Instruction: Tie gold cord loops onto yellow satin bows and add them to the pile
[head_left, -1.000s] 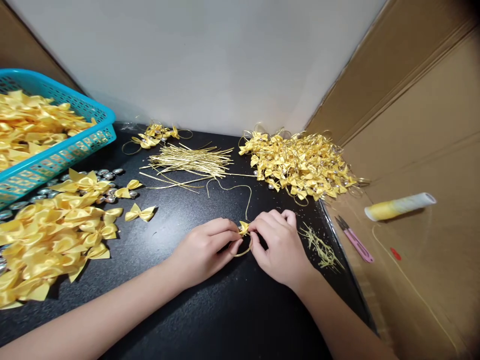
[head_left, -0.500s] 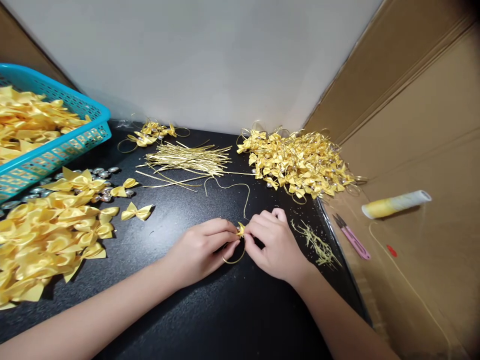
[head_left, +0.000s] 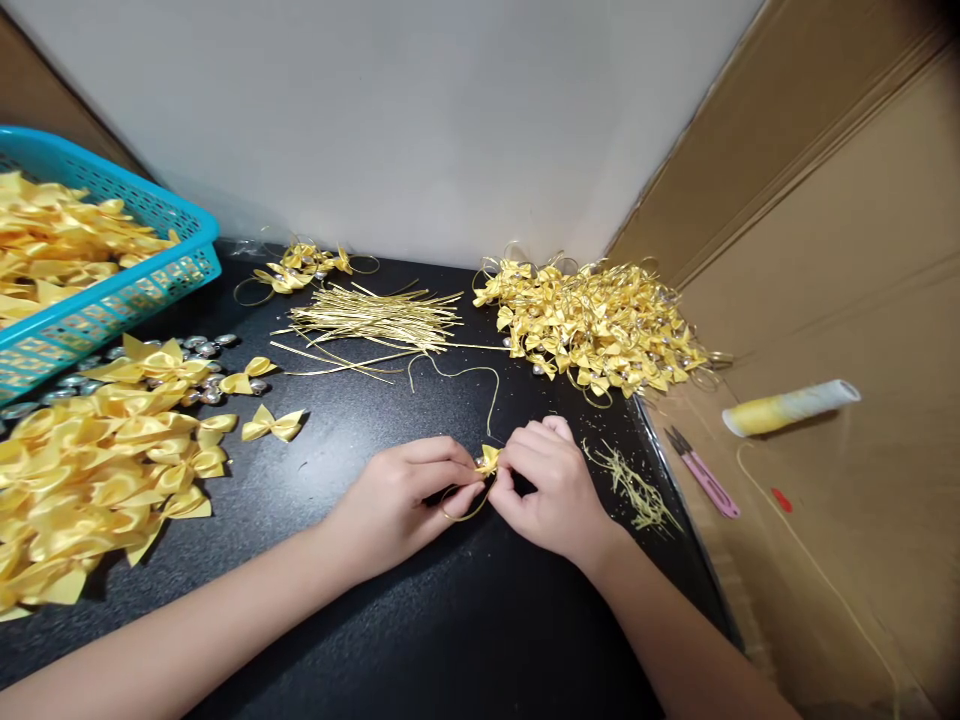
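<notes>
One yellow bow [head_left: 489,459] is between the left hand [head_left: 401,500] and right hand [head_left: 551,490], both pinching it, over the black table [head_left: 480,640]. Gold snippets [head_left: 640,492] litter its right side. Far behind rises a grey wall [head_left: 405,120]; brown cardboard [head_left: 847,230] is right.

No lettering, label, brand, number or sign can be read on any object or surface in this view.
</notes>
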